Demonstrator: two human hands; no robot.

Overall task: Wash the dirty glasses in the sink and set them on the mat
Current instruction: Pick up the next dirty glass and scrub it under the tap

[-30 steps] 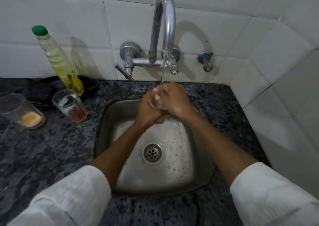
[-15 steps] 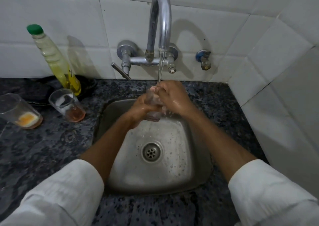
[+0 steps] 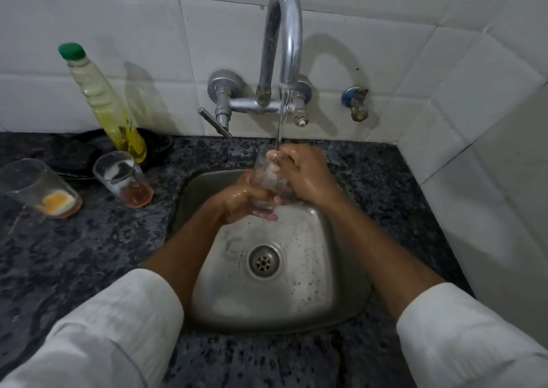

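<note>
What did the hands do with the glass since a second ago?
The left hand slid down to grip the glass's base, so more glass shows. The right hand moved up to the rim, fingers reaching inside under the water stream. Both kept hold throughout. The two dirty glasses on the counter, the soap bottle and the tap stayed put.

White glazed wall tiles (image 3: 89, 16) fill the upper frame and turn a corner at the right. A dark speckled stone countertop (image 3: 74, 254) spreads across the lower left and bottom. The light is dim, perhaps from overhead, casting soft shadows on the tiles.
</note>
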